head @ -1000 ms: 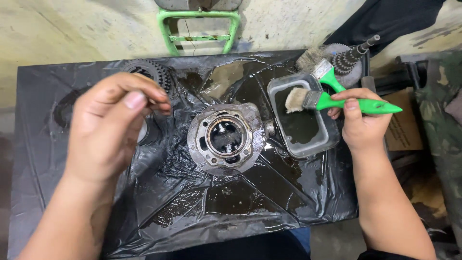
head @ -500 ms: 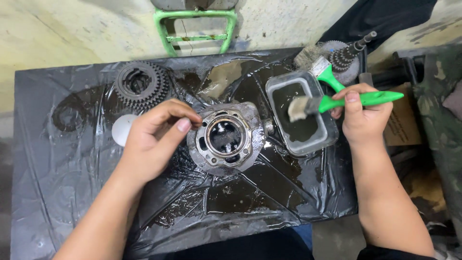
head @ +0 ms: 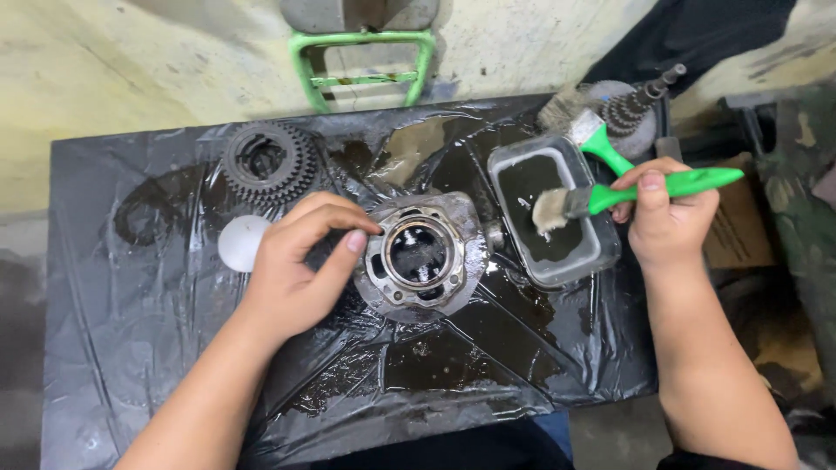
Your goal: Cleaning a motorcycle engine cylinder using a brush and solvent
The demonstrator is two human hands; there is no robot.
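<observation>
Gripping the rim of a round metal engine cylinder, the left hand pinches its left edge between thumb and fingertips, while the right hand is closed around the green handle of a paintbrush whose bristles hang over a shallow grey tray of dark liquid. The cylinder sits near the middle of a black plastic sheet covering the work surface, just left of the tray and almost touching it. A stack of toothed gears lies toward the sheet's far edge, with a white disc beside the left wrist. A second green-handled brush and a geared shaft crowd the far right corner. Wet, wrinkled plastic lies open in front of the cylinder, toward the near edge.
</observation>
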